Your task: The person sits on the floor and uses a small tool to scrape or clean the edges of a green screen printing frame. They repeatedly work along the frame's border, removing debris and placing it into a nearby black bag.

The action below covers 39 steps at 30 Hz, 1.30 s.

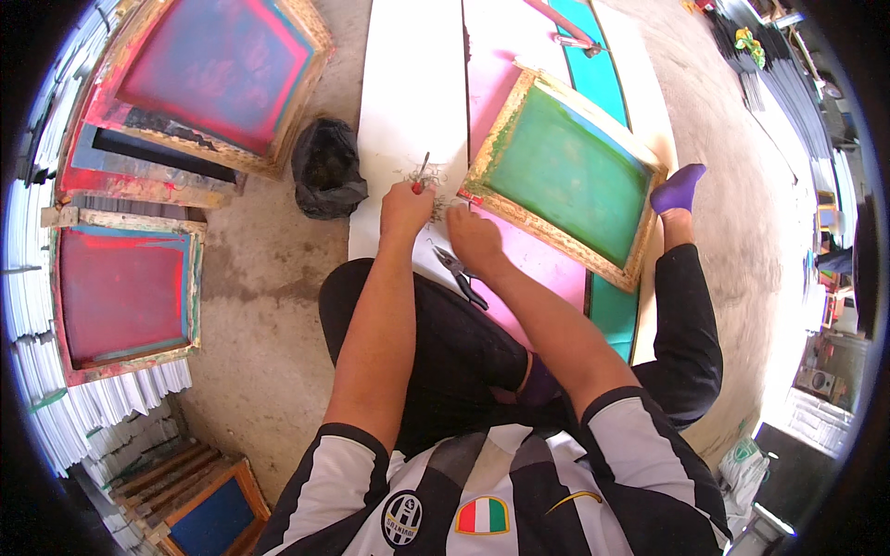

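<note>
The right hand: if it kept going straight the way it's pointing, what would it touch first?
The right hand would probably meet the small scattered bits on the white board first, with the left hand and its red-handled tool close beyond. Height above the board is hard to judge.

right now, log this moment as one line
left hand: grips red-handled tool | right hand: near scattered bits | pliers: lying by right hand | green screen frame: resting on boards

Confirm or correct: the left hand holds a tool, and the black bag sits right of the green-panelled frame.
The black bag sits left, not right, of the green-panelled frame in the head view. The left hand does hold a tool.
</note>
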Available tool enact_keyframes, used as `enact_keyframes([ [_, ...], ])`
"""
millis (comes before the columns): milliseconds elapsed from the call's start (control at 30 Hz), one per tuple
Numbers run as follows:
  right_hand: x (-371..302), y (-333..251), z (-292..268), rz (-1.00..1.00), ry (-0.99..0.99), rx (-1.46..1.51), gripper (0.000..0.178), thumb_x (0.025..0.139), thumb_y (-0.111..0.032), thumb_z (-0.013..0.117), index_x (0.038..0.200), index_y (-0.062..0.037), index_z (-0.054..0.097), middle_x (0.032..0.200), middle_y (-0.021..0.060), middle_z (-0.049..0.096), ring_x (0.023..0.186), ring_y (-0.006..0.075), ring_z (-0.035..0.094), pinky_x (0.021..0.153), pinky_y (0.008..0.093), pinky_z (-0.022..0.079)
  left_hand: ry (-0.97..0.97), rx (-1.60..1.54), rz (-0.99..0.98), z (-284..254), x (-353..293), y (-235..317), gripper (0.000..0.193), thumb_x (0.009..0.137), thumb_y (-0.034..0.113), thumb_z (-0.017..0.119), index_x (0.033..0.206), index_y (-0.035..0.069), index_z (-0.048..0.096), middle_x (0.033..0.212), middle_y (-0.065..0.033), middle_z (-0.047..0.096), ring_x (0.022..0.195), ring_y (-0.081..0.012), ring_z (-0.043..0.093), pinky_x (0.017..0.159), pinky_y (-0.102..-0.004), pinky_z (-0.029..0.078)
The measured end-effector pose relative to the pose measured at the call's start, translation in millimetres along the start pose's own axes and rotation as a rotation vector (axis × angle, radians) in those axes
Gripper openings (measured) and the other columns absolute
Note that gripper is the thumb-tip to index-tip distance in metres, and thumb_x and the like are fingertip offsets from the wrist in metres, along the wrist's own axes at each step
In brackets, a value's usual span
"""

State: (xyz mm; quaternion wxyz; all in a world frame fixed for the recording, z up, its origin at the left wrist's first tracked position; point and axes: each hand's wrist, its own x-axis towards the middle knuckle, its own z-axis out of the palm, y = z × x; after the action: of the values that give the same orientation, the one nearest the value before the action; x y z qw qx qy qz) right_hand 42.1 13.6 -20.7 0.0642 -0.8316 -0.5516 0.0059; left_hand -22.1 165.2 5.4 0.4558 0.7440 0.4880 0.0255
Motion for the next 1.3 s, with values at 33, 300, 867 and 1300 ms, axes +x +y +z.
enact_keyframes([
  [33,5,-7,12,0.065,-0.044,0.065,0.015,0.086,-0.013,0.055,0.100,-0.0068,0.056,0.090,0.0106,0.060,0.071,0.0264,0.068,0.057,0.0405,0.055,-0.002,0.063,0.029,1,-2,-1,0.042,0.085,0.039,0.068,0.087,-0.003,0.070,0.078,-0.0188,0.069,0.072,-0.0309,0.068,0.066,-0.0405,0.052],
  [300,12,-29,9,0.217,-0.023,0.274,0.021,0.091,-0.014,0.051,0.108,-0.0095,0.063,0.100,0.0116,0.064,0.078,0.0302,0.069,0.064,0.0431,0.056,-0.110,0.127,-0.150,-6,-1,2,0.042,0.088,0.038,0.063,0.103,-0.001,0.071,0.105,-0.0241,0.070,0.104,-0.0399,0.066,0.091,-0.0446,0.051],
  [867,-73,50,-21,0.291,-0.135,0.159,0.037,0.092,-0.017,0.051,0.128,-0.0164,0.058,0.105,0.0098,0.062,0.090,0.0291,0.068,0.071,0.0448,0.057,-0.057,0.031,-0.008,6,1,-7,0.042,0.088,0.039,0.065,0.091,-0.003,0.069,0.067,-0.0124,0.065,0.052,-0.0224,0.062,0.050,-0.0369,0.049],
  [1300,-92,40,11,0.404,0.258,0.368,0.020,0.082,-0.023,0.071,0.102,-0.0179,0.070,0.092,0.0042,0.063,0.079,0.0284,0.067,0.065,0.0409,0.055,-0.143,0.007,-0.041,2,-6,6,0.043,0.088,0.039,0.065,0.098,-0.003,0.070,0.066,-0.0103,0.064,0.050,-0.0193,0.060,0.048,-0.0349,0.047],
])
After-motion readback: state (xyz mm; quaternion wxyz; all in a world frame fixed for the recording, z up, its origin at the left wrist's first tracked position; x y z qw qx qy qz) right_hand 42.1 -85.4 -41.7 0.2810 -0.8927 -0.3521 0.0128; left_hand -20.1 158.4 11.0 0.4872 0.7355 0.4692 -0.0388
